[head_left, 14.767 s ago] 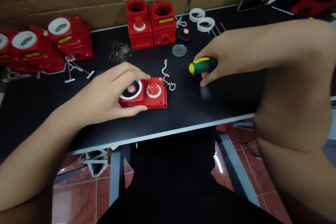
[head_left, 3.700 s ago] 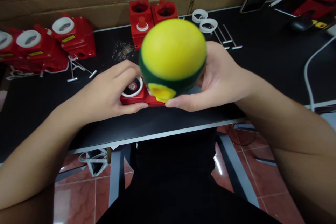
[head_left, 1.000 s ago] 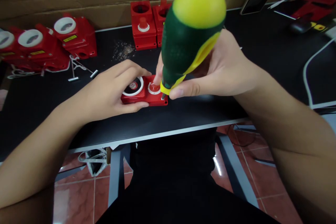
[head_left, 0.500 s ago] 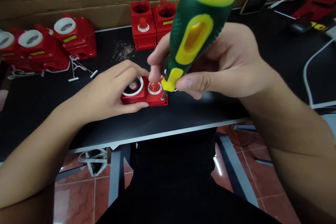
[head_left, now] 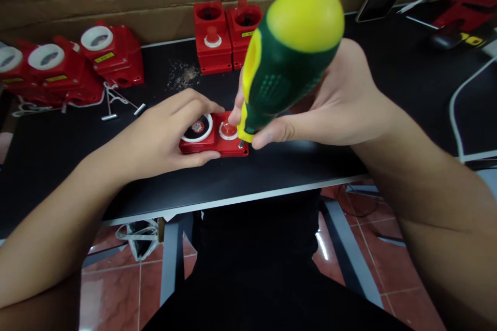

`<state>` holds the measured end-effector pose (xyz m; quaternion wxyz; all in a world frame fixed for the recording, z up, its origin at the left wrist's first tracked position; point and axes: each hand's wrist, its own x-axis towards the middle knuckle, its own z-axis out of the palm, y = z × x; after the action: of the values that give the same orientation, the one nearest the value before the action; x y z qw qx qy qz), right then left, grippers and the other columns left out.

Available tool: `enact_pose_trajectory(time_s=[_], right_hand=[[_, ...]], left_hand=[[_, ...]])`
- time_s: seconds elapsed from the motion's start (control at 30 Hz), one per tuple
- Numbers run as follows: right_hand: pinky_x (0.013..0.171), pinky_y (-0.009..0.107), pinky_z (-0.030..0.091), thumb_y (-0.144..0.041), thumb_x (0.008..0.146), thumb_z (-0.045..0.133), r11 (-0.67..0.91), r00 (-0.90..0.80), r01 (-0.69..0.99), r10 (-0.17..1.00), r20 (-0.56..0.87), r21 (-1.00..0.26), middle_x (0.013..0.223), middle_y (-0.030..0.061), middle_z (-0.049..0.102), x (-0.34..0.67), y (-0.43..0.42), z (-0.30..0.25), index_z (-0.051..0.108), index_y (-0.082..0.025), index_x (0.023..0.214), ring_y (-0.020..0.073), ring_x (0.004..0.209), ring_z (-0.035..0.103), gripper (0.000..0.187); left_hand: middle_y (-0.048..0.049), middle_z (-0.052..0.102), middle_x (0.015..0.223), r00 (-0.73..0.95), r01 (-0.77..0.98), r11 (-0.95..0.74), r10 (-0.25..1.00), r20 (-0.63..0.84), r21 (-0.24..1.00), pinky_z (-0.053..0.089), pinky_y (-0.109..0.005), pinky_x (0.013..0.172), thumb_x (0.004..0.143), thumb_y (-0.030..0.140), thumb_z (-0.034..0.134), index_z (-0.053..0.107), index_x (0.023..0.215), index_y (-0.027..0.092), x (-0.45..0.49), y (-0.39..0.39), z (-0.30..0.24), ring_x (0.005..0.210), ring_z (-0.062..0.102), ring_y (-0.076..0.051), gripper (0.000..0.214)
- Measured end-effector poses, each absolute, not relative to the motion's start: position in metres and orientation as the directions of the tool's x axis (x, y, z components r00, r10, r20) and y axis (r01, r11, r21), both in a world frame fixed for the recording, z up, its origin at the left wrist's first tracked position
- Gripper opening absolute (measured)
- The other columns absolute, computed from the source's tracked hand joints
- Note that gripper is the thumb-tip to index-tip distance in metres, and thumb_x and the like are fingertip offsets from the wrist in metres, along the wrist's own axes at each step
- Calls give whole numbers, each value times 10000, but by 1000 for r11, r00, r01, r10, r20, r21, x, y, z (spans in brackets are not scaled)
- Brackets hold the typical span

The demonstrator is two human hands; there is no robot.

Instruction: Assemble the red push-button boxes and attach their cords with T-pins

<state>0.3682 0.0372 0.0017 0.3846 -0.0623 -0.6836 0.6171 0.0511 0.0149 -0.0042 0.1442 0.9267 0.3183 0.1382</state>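
A red device housing [head_left: 215, 146] with a white-ringed round opening and a red knob lies on the black table near its front edge. My left hand [head_left: 171, 132] grips its left end, thumb along the near side and fingers over the far side. In my right hand [head_left: 326, 108] is a green and yellow screwdriver [head_left: 283, 72], tilted with its handle up towards me. Its tip meets a screw at the housing's near right corner. The handle hides part of my right fingers.
Several red housings with white rings [head_left: 97, 39] stand at the back left, beside T-shaped metal pieces [head_left: 110, 117] on white cord. Two more red housings [head_left: 215, 54] stand at the back, near scattered debris [head_left: 184, 75]. A white cable [head_left: 452, 108] runs down the right.
The screwdriver has turned about its shaft and its handle sits lower in view, my right fingers shifting with it. My left hand and the housing have stayed in place.
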Motion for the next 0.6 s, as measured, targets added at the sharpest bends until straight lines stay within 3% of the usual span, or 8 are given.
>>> enact_pose_trajectory(time_s=[0.1,0.2,0.33,0.47,0.6], right_hand=[[863,228,687,-251,989,1150,349,-664,-291,596,451,-891,1177,-20,748,368,39,-1,770,-183,1179,113,951,750,431],[851,183,678,-146,913,1162,452,-631,-266,585,509,-851,1291,-20,763,368,42,-2,748,-206,1199,99,1010,771,507],[856,198,702,-167,897,1198,427,-634,-327,562,530,-843,1359,2,831,370,42,1,828,-194,1212,116,1056,824,487],[841,168,703,-132,1072,1046,263,-707,-379,536,461,-887,1384,32,918,375,36,9,824,-151,1364,151,1219,900,368],[799,174,712,-114,1166,939,260,-737,-381,494,461,-887,1345,61,926,377,34,11,810,-128,1314,122,1011,884,197]], left_hand=[[-170,843,1568,759,540,-751,629,166,378,730,-502,1248,1286,742,682,754,1602,173,52,13,-2,1385,844,-370,655],[-160,832,1604,751,541,-739,639,166,401,706,-508,1302,1289,725,680,744,1627,182,52,12,-1,1420,834,-382,643],[-169,833,1588,765,520,-762,616,186,386,708,-516,1287,1287,704,701,731,1640,188,50,13,-3,1406,835,-389,626],[-168,830,1535,777,511,-783,597,200,353,731,-516,1200,1303,717,685,717,1637,206,49,13,-4,1343,825,-367,611],[-160,831,1460,778,515,-784,597,194,346,726,-488,1140,1315,674,669,733,1568,195,51,14,-3,1245,818,-344,546]])
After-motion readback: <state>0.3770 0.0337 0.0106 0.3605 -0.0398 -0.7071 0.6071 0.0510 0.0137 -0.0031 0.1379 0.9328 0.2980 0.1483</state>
